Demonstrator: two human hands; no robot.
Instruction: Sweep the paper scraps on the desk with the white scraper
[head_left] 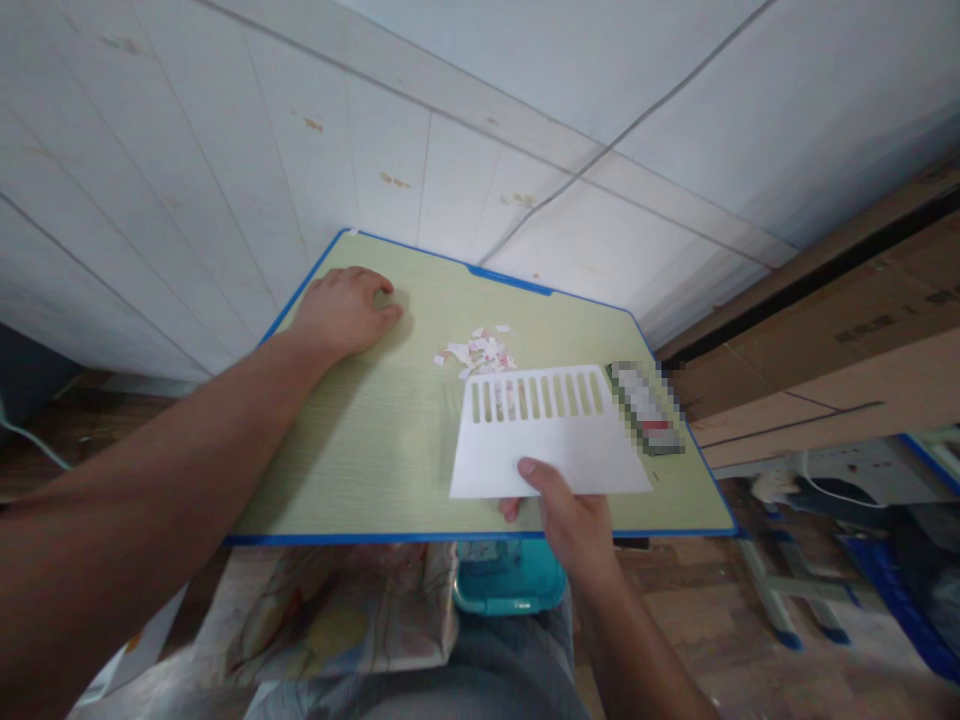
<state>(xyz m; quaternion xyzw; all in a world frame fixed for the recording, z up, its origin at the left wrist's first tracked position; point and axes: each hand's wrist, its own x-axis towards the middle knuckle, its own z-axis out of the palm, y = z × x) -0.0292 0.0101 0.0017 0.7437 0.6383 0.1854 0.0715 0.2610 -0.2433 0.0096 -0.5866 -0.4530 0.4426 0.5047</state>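
Left hand curls over desk; right hand pinches white panel

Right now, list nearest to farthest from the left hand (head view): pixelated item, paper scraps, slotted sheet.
1. Paper scraps, right of the left hand.
2. Slotted sheet, in the right hand.
3. Pixelated item, right of the slotted sheet.

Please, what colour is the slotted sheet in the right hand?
The slotted sheet is plain white, best seen in the head view.

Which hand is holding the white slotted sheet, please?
The right hand grips the white slotted sheet; the left hand is apart, near the left edge of the table.
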